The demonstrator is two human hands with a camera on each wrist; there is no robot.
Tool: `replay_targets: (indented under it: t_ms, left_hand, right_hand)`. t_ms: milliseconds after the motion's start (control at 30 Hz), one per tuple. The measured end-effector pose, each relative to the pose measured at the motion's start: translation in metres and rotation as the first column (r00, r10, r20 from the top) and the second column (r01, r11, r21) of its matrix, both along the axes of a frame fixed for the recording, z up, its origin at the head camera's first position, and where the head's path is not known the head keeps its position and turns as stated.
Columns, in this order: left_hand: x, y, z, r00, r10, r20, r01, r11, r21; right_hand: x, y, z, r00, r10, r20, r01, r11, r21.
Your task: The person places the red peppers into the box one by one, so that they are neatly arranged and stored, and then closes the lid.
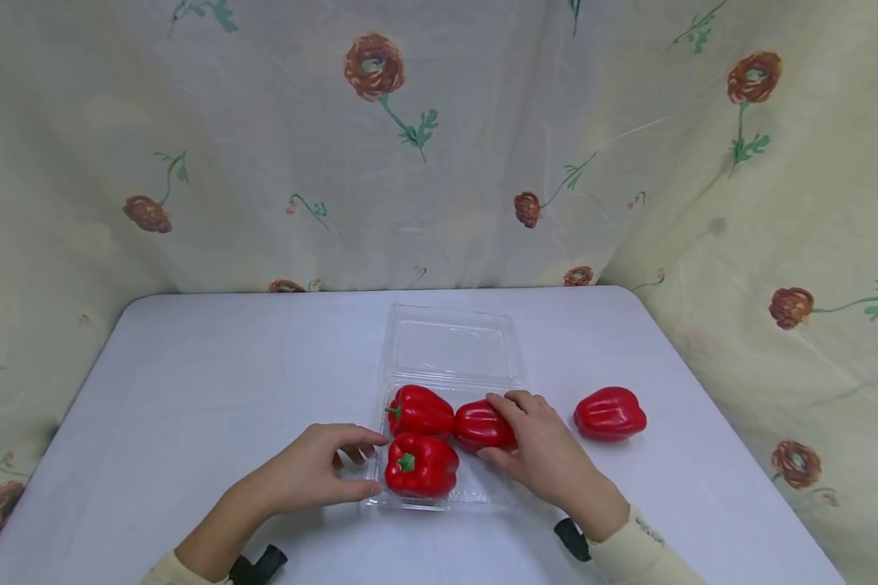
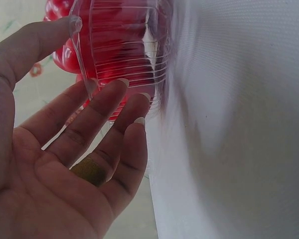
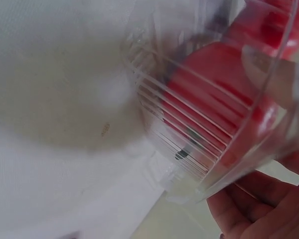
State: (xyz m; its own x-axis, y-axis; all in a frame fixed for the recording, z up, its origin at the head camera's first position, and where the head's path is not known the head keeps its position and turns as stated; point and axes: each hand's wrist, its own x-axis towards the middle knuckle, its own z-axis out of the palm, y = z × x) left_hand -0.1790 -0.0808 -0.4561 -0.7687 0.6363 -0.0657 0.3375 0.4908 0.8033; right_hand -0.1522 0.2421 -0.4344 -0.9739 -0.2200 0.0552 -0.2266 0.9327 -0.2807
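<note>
Sleeves [image 1: 647,552] and black wrist bands [image 1: 258,566] lay nearest the person, behind both hands. The left hand [image 1: 322,471] stood at its own side of the clear box [image 1: 483,483], fingers apart and loosely bent, pinching nothing. Its thumb tip met the rim; how firmly the fingertips bore on the wall could not be told.

Just beyond those fingertips, between the hands, the near pepper [image 1: 428,467] sat in the box, its stem end turned toward the person. The right hand [image 1: 537,447] reached over the opposite side and gripped the right pepper [image 1: 475,424] between thumb and fingers, within the box. Farther out between the hands, the far pepper [image 1: 424,410] also sat in the box, touching the right pepper.

Beyond the right hand, on its outer side, the loose pepper [image 1: 610,414] lay on the white table [image 1: 190,374], well apart from the box. The lid [image 1: 449,345] lay folded open past both hands. Flowered cloth [image 1: 475,97] hung behind everything.

Step in hand was judged to be seating the right pepper. Next move, in this inspector's judgement, called for easing the right hand's grip without rolling that pepper, the left hand steadying the box.
</note>
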Motion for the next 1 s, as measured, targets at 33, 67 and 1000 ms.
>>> replay_targets:
  t_ms: [33,67,1000]
  left_hand:
    - [0.0,0.0,0.0,1.0,0.0,0.001,0.0,1.0,-0.001]
    - [0.0,0.0,0.0,1.0,0.001,0.001,-0.001,1.0,-0.003]
    - [0.002,0.0,0.002,1.0,0.009,0.0,-0.009,1.0,-0.009]
  right_hand:
    - [0.0,0.0,0.0,1.0,0.001,0.002,-0.001,1.0,-0.006]
    - [0.0,0.0,0.001,1.0,0.002,0.005,-0.002,1.0,-0.011]
    - [0.007,0.064,0.023,0.99,-0.065,-0.124,0.061,0.998,-0.03]
